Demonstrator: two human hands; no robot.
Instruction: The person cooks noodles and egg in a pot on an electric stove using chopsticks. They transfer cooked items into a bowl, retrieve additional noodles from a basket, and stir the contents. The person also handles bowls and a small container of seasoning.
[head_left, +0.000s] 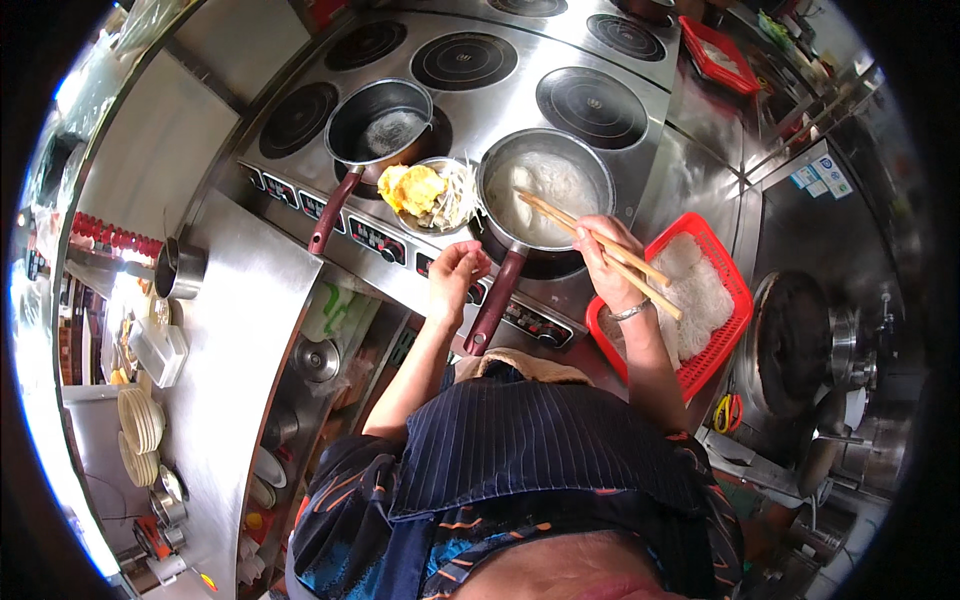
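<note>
My right hand (609, 259), with a metal bracelet at the wrist, grips a pair of long wooden chopsticks (630, 260). Their tips reach into a saucepan (609, 171) of cloudy liquid with pale contents, perhaps noodles. The pan's dark red handle (499, 300) points towards me. My left hand (459, 271) hovers left of that handle, fingers curled together and apparently holding nothing. Just beyond it stands a metal bowl (409, 223) heaped with yellow fried egg (412, 189) and bean sprouts (454, 199). Under my right forearm, a red plastic basket (739, 319) holds white noodles (697, 292).
A second saucepan (390, 131) with a little liquid sits at the left, its handle (335, 210) jutting over the control panels. Round hobs (465, 60) fill the steel range. Stacked plates (141, 420) and a metal pot (180, 268) stand on the left counter. A round dark griddle (791, 341) lies right.
</note>
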